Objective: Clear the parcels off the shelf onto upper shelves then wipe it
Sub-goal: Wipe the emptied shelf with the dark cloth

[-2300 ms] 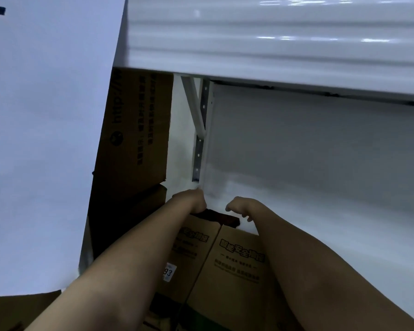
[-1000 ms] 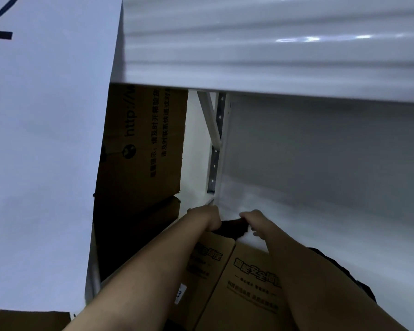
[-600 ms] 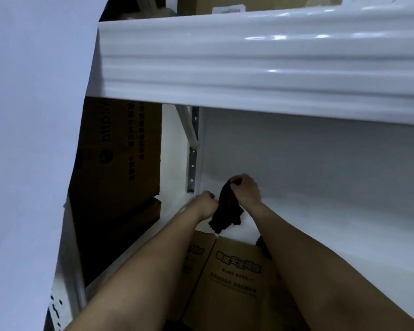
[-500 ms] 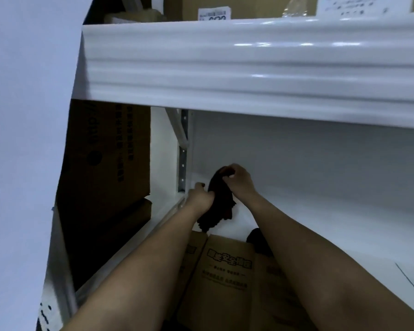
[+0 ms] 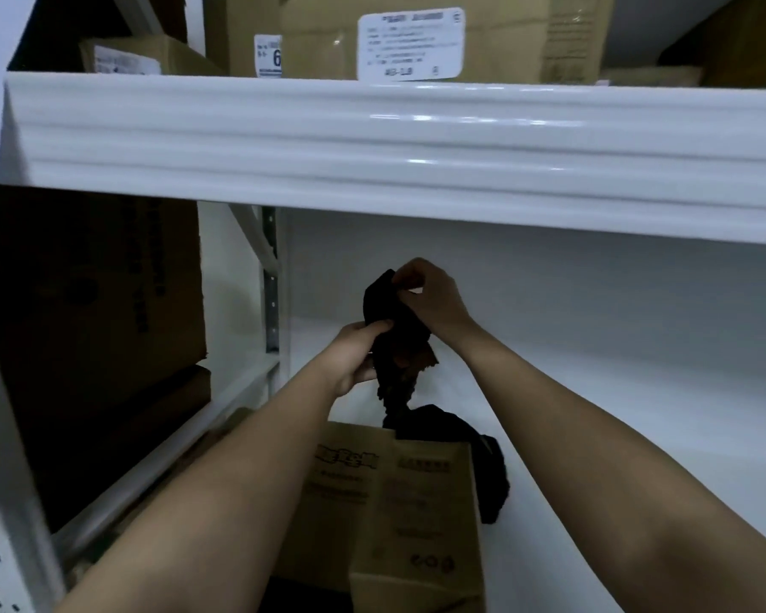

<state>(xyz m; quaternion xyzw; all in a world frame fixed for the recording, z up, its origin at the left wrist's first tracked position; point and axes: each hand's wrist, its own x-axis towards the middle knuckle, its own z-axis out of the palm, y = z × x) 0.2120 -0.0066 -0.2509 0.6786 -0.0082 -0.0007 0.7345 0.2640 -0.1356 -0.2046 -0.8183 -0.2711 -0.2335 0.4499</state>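
Note:
Both of my hands hold a dark cloth [image 5: 399, 347] up above the white shelf [image 5: 615, 391]. My right hand [image 5: 425, 298] pinches the cloth's top edge. My left hand [image 5: 357, 358] grips it lower down on the left side. The cloth hangs crumpled between them, and its lower end trails down to the shelf behind a brown cardboard box [image 5: 385, 502] that stands at the shelf's near left. Several parcels [image 5: 407, 42] with white labels sit on the upper shelf [image 5: 372, 139].
A big brown carton [image 5: 94, 311] stands in the neighbouring bay on the left, beyond a white upright post [image 5: 271, 303]. A white sheet or panel covers the far left edge. The white shelf surface stretches away to the right of my hands.
The cloth has been lifted from the shelf near the box. My right hand raised its top edge while my left hand took hold lower down. The view tilted up, showing the upper shelf's parcels.

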